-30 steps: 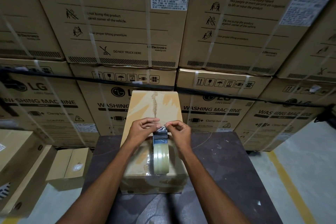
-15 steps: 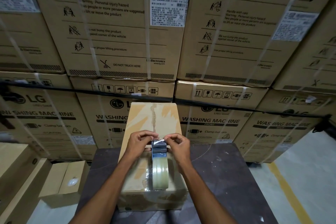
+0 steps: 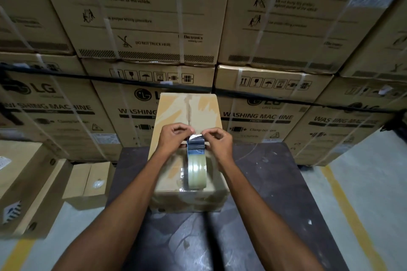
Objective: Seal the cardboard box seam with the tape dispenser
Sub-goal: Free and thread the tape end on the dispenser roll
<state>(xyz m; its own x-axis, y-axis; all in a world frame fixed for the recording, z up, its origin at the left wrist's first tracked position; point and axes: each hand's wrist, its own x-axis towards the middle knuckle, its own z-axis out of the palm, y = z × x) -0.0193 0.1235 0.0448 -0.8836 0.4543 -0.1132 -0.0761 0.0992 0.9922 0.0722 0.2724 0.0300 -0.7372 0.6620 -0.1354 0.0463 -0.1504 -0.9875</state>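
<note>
A long brown cardboard box [image 3: 174,116] lies on a dark table [image 3: 275,182], its centre seam [image 3: 189,112] running away from me with torn old tape marks beside it. A tape dispenser [image 3: 196,167] with a roll of clear tape stands on the box's near half, over the seam. My left hand [image 3: 174,136] and my right hand [image 3: 218,141] meet at the dispenser's front end, each pinching a side of the shiny loose tape end [image 3: 195,137] just above the box top.
A wall of stacked washing-machine cartons [image 3: 154,28] rises right behind the table. Smaller cardboard boxes [image 3: 88,180] stand on the floor to the left. Grey floor with a yellow line [image 3: 352,215] runs on the right.
The view has tilted and drawn closer. Both hands stay at the dispenser's front, still pinching the tape end, which looks lifted slightly further forward.
</note>
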